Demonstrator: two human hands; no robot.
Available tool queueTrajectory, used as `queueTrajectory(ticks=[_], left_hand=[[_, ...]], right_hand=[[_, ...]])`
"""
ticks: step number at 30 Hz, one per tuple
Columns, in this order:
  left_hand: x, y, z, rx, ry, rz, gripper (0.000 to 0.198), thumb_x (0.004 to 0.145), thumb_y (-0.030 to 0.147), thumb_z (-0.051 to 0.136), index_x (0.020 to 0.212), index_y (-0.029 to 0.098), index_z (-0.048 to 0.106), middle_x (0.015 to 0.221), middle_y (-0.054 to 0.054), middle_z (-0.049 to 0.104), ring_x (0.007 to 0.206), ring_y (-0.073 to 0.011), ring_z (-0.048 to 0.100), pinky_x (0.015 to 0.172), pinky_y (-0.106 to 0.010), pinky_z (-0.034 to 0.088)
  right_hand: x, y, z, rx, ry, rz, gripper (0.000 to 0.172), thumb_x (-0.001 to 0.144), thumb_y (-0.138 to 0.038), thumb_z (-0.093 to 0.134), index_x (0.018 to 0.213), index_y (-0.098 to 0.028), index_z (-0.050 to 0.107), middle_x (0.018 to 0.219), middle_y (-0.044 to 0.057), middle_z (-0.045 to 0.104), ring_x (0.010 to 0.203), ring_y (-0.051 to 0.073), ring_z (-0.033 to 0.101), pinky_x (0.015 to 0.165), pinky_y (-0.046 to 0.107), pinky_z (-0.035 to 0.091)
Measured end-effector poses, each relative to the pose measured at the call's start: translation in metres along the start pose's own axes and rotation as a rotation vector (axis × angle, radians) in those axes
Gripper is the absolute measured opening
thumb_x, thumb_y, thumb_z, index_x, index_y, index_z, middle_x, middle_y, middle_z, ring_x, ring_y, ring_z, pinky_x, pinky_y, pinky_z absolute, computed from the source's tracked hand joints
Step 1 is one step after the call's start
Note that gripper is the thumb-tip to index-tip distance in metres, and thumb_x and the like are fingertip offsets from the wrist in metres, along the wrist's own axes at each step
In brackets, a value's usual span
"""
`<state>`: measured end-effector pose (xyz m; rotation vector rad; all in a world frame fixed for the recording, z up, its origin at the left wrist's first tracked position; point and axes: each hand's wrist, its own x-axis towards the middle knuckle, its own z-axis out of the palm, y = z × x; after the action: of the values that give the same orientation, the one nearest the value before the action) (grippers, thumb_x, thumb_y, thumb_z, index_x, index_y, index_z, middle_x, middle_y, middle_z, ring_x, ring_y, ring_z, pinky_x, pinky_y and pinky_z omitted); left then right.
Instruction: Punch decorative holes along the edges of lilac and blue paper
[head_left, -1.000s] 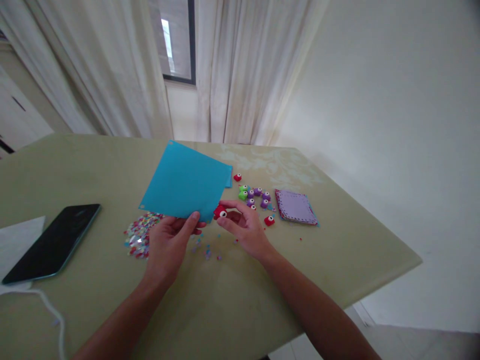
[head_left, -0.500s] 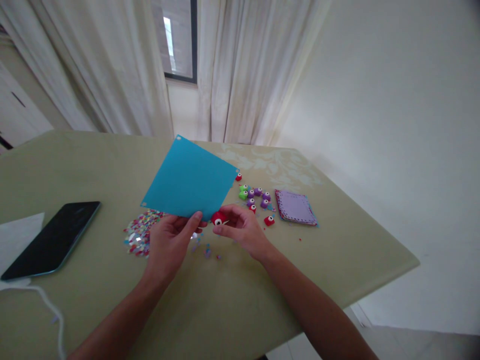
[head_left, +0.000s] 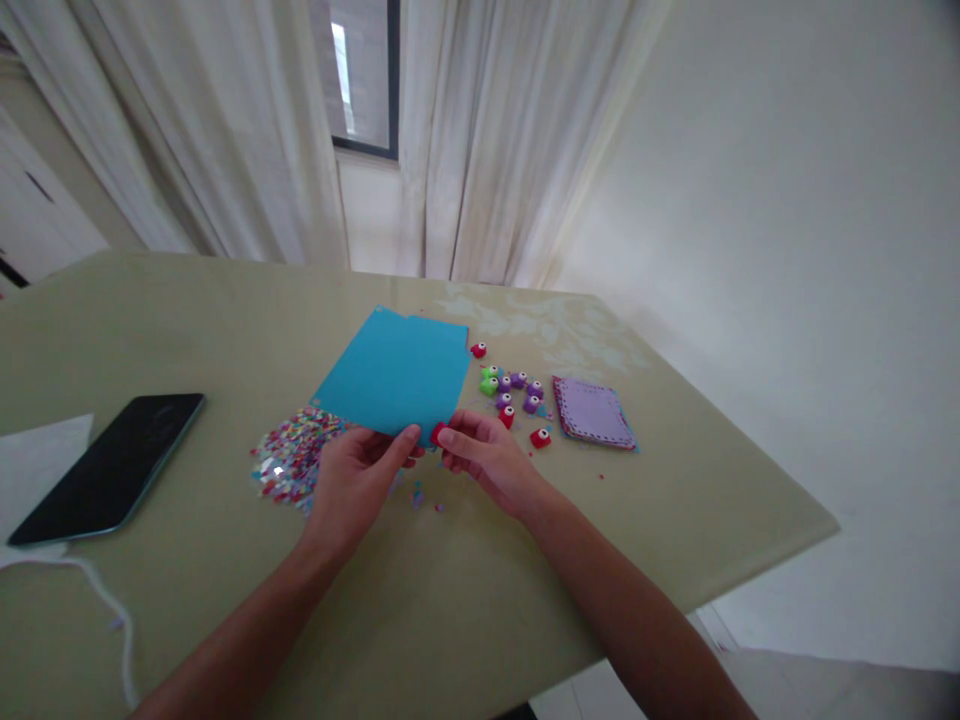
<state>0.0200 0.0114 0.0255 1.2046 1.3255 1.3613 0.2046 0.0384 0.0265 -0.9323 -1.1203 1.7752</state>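
My left hand (head_left: 358, 478) is closed on the near edge of a square sheet of blue paper (head_left: 390, 375), thumb on top. Tiny punched marks show at its far and left corners. Between the thumb and fingers of my right hand (head_left: 491, 458) is a small red paper punch (head_left: 436, 433) with an eye-like top. The punch sits over the sheet's near right corner, and my thumb presses on it, covering much of its top. Beneath the sheet, more blue paper (head_left: 448, 329) partly shows on the table.
Several purple punches (head_left: 519, 380), green punches (head_left: 489, 384) and red punches (head_left: 540, 438) lie right of the sheet. A stack of lilac paper squares (head_left: 596, 412) with punched edges lies beyond. Colourful confetti (head_left: 289, 460) is heaped at left, near a black tablet (head_left: 112, 465) and white cable (head_left: 112, 605).
The blue sheet has tipped down flatter and shifted slightly right. My right hand has brought the red punch onto the sheet's corner, and the thumb has moved over its top.
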Motion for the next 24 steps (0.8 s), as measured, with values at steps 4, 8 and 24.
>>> queueTrajectory(ticks=[4,8,24], left_hand=[[-0.002,-0.001,0.0,0.038,0.02,0.011,0.031,0.077,0.049,0.083,0.072,0.019,0.08,0.071,-0.007,0.082,0.063,-0.0238,0.078,0.06,-0.031,0.061],[-0.004,0.0,0.001,0.044,0.02,0.002,0.031,0.078,0.051,0.082,0.072,0.02,0.08,0.072,-0.006,0.082,0.066,-0.0256,0.079,0.063,-0.033,0.063],[0.001,-0.012,0.0,0.061,-0.029,0.006,0.038,0.081,0.055,0.082,0.075,0.018,0.08,0.075,-0.008,0.083,0.066,-0.0239,0.077,0.062,-0.031,0.058]], right_hand=[[-0.002,-0.001,0.002,-0.028,0.015,0.012,0.048,0.067,-0.054,0.1,0.085,-0.018,0.073,0.074,-0.002,0.066,0.063,0.01,0.055,0.061,0.025,0.04],[-0.003,-0.001,0.003,-0.044,0.025,0.03,0.05,0.067,-0.057,0.099,0.086,-0.019,0.073,0.074,-0.003,0.065,0.061,0.01,0.054,0.059,0.025,0.038],[-0.003,0.003,0.003,-0.15,0.006,0.0,0.054,0.074,-0.068,0.09,0.091,-0.021,0.07,0.078,-0.002,0.062,0.06,0.011,0.045,0.057,0.028,0.03]])
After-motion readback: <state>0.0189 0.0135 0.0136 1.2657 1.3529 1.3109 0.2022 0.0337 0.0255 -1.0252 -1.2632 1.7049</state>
